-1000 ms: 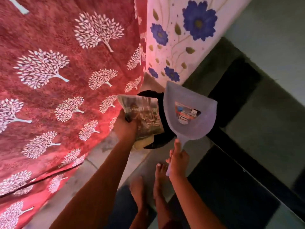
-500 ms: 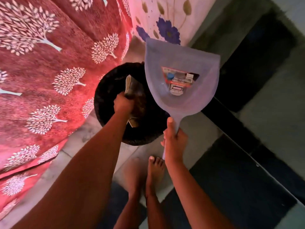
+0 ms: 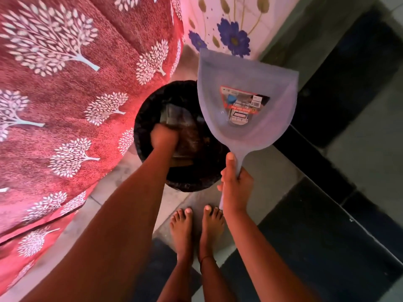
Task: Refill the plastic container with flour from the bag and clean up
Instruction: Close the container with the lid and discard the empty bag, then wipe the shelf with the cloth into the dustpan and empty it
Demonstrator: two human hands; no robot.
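Note:
A round black-lined bin (image 3: 146,118) stands on the floor in front of my feet. My left hand (image 3: 162,136) is down inside it, closed on a crumpled printed flour bag (image 3: 185,127) that sits within the rim. My right hand (image 3: 234,184) grips the handle of a pale blue plastic dustpan (image 3: 244,83), held flat above the bin's right side with its mouth pointing away. A paper label is stuck inside the pan. The left hand is blurred.
A red curtain with white tree prints (image 3: 65,105) hangs close on the left. A wall with blue flowers (image 3: 234,38) rises behind the bin. My bare feet (image 3: 196,227) stand on grey and black floor tiles (image 3: 327,236).
My left hand has carried the bag from above the rim down into the bin. The dustpan stays in my right hand, and the view has tilted lower over the bin.

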